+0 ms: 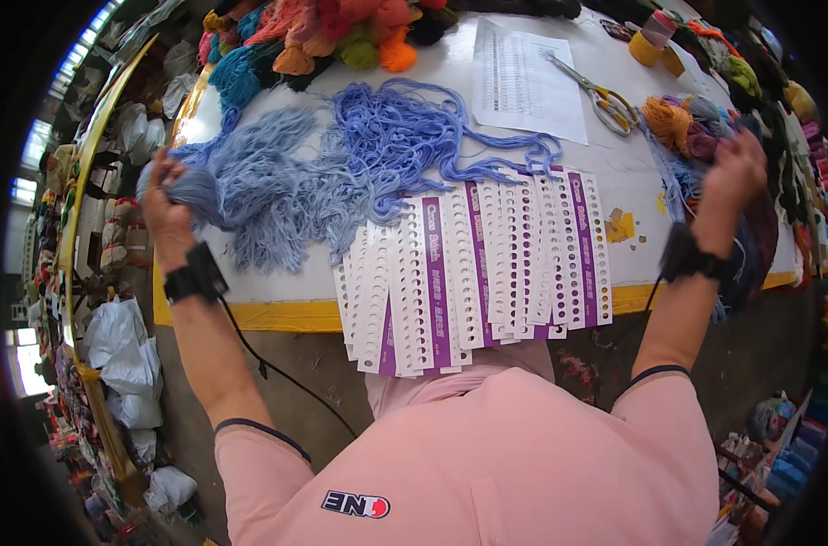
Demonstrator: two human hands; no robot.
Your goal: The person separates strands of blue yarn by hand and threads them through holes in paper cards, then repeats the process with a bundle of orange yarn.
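Note:
My left hand grips a bundle of pale grey-blue yarn at the table's left edge. That bundle runs into a larger spread of grey-blue yarn. Beside it lies a tangle of brighter blue yarn. My right hand is raised over the right side of the table, fingers curled by a dark skein and blue strands; what it grips is unclear. A fanned row of white punched cards with purple stripes overhangs the table's near edge.
A printed sheet, yellow-handled scissors and tape rolls lie on the white table. Orange, green and teal skeins are piled at the back. White bags stand on the floor at left.

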